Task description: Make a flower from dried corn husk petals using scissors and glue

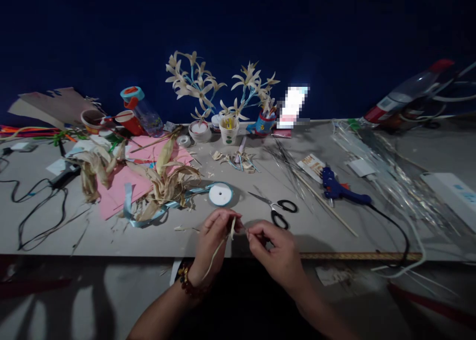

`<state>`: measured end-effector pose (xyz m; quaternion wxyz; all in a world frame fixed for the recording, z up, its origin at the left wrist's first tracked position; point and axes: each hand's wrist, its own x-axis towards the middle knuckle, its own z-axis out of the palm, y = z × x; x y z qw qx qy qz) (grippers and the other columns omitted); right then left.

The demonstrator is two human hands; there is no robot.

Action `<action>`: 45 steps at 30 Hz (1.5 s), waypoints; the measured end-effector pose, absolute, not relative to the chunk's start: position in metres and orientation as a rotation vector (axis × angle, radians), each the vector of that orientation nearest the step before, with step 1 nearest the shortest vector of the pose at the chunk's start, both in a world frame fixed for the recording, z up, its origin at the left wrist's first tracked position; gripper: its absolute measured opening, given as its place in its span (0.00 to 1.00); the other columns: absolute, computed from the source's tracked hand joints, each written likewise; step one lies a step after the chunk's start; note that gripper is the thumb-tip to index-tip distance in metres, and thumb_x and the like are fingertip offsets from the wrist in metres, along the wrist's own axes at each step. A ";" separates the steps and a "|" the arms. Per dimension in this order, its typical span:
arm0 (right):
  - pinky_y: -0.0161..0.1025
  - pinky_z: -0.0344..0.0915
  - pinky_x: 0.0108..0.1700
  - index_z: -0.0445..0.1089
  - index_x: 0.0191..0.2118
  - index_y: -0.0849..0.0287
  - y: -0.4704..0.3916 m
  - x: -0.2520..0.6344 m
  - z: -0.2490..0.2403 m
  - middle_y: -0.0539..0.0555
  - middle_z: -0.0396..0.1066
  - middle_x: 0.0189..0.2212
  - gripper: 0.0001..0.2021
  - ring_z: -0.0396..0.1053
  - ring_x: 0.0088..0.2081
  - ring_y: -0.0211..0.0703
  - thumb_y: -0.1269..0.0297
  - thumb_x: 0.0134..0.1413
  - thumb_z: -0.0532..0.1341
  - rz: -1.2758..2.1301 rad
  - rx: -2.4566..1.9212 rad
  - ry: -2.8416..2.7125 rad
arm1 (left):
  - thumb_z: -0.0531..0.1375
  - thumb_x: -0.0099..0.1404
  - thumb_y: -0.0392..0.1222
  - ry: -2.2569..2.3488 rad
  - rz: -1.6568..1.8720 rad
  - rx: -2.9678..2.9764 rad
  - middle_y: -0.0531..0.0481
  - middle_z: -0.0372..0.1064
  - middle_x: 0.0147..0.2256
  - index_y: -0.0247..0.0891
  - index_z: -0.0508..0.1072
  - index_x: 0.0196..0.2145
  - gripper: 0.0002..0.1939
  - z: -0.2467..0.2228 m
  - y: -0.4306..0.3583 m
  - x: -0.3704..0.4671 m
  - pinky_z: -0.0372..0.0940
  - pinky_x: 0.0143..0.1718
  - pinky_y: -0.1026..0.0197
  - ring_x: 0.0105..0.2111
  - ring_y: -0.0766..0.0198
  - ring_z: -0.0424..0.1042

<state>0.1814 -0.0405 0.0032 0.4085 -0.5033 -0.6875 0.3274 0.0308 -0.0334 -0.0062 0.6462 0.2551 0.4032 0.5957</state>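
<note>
Near the front edge of the table, my left hand (216,236) is closed on a thin, pale strip of corn husk (233,228); a long strand trails down over the wrist. Close by on the right, my right hand (273,243) pinches thumb and forefinger together by the strip's end, on something too small to make out. Just beyond my hands lie black-handled scissors (277,211), blades apart, and a white spool (220,194) of blue ribbon. Dried corn husks (173,183) are heaped to the left on pink paper (122,188).
Flower stems with pale petals (193,77) stand in small pots at the back. A blue glue gun (340,188) lies right, its cord running to the front edge. Metal wires (290,166), plastic-wrapped bundles (397,171) and a bottle (409,94) are also right. Black cables (63,201) lie left.
</note>
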 end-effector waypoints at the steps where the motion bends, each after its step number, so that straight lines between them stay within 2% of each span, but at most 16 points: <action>1: 0.31 0.63 0.27 0.69 0.27 0.56 -0.041 0.181 0.003 0.46 0.69 0.20 0.08 0.67 0.22 0.36 0.72 0.55 0.58 0.804 -1.252 -1.740 | 0.69 0.60 0.51 0.940 1.371 0.592 0.49 0.74 0.29 0.37 0.80 0.30 0.13 -0.006 -0.033 0.031 0.64 0.35 0.62 0.30 0.64 0.70; 6: 0.32 0.64 0.28 0.70 0.28 0.56 -0.043 0.179 0.002 0.46 0.70 0.20 0.08 0.68 0.21 0.36 0.72 0.56 0.58 0.644 -1.190 -1.783 | 0.74 0.54 0.43 1.003 1.346 0.552 0.51 0.75 0.30 0.37 0.80 0.29 0.10 -0.008 -0.033 0.030 0.66 0.37 0.64 0.31 0.66 0.71; 13: 0.35 0.68 0.31 0.71 0.32 0.55 -0.047 0.177 -0.005 0.49 0.77 0.24 0.07 0.74 0.25 0.40 0.73 0.58 0.58 0.453 -1.138 -1.807 | 0.77 0.47 0.44 0.936 1.367 0.413 0.51 0.79 0.34 0.39 0.83 0.31 0.14 -0.008 -0.036 0.035 0.71 0.42 0.63 0.34 0.65 0.76; 20: 0.37 0.71 0.33 0.72 0.35 0.55 -0.049 0.177 -0.003 0.50 0.78 0.25 0.07 0.76 0.26 0.41 0.72 0.60 0.58 0.318 -1.144 -1.852 | 0.76 0.51 0.45 0.888 1.346 0.411 0.50 0.80 0.32 0.39 0.84 0.34 0.13 -0.012 -0.036 0.035 0.71 0.41 0.64 0.33 0.66 0.76; 28: 0.37 0.70 0.33 0.70 0.36 0.55 -0.046 0.176 0.003 0.50 0.76 0.24 0.07 0.75 0.26 0.41 0.74 0.60 0.57 0.272 -1.084 -1.917 | 0.77 0.49 0.45 0.898 1.352 0.410 0.50 0.79 0.30 0.38 0.83 0.30 0.12 -0.005 -0.035 0.037 0.70 0.38 0.65 0.31 0.66 0.76; 35: 0.36 0.68 0.32 0.70 0.35 0.56 -0.046 0.173 0.001 0.50 0.77 0.25 0.07 0.75 0.26 0.41 0.73 0.61 0.56 0.270 -1.133 -1.925 | 0.76 0.50 0.45 0.905 1.356 0.429 0.50 0.79 0.31 0.38 0.82 0.30 0.12 -0.004 -0.036 0.037 0.70 0.37 0.66 0.31 0.66 0.76; 45: 0.37 0.68 0.33 0.70 0.34 0.56 -0.046 0.170 0.002 0.51 0.77 0.24 0.08 0.75 0.26 0.42 0.73 0.61 0.56 0.250 -1.124 -1.921 | 0.72 0.57 0.45 0.935 1.345 0.542 0.50 0.76 0.30 0.37 0.80 0.30 0.10 -0.004 -0.039 0.038 0.69 0.38 0.63 0.32 0.65 0.73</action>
